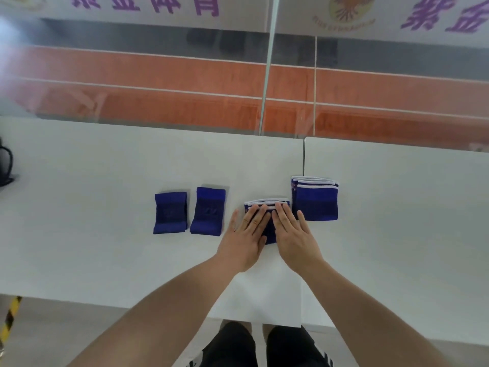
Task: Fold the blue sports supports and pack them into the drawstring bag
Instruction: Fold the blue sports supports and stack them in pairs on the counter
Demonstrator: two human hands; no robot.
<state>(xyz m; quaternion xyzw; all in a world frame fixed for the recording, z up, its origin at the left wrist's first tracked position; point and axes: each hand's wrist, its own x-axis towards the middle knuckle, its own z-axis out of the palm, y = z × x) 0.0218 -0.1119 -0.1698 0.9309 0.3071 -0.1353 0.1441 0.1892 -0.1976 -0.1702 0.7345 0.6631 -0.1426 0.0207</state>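
On the white table (105, 168) lie several folded blue sports supports. Two plain blue ones sit side by side at the left, one (170, 212) next to the other (207, 211). A folded support with white edging (267, 203) lies in the middle under both hands. My left hand (244, 234) and my right hand (293, 234) press flat on it with straight fingers. A stack of white-edged blue supports (316, 200) stands just right of it. A white flat sheet or bag (259, 295) lies under my wrists at the table's front edge; I cannot tell which it is.
A seam (303, 157) splits the table top into two at the right. A glass wall (267, 75) rises behind the table's far edge. A dark object (5, 165) sits at the far left edge. Yellow-black floor tape (9, 319) shows at the lower left.
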